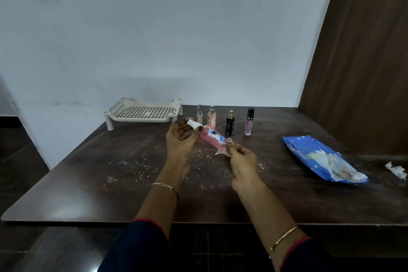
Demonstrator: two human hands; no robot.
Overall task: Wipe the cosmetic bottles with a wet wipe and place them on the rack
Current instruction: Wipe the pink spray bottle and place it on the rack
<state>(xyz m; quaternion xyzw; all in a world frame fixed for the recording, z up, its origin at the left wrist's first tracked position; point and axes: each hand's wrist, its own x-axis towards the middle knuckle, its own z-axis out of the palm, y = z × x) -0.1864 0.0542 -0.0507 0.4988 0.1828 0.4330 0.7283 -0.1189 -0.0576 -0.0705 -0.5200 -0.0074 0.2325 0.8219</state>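
My left hand [181, 137] grips the white cap end of a pink bottle [209, 136], held tilted above the dark table [110, 183]. My right hand [241, 161] pinches a wet wipe [221, 151] against the bottle's lower end. A cream slotted rack [141, 112] stands bare at the back left. Behind the hands stand a small clear bottle [199, 113], a pale pink spray bottle [211, 117], a black bottle with a gold cap [230, 123] and a lilac tube with a black cap [249, 121].
A blue wet-wipe pack [318, 157] lies open on the right, with a crumpled wipe [396, 169] beyond it near the edge. White crumbs dot the table's middle. A white wall runs behind; a brown panel [364, 51] rises at the right.
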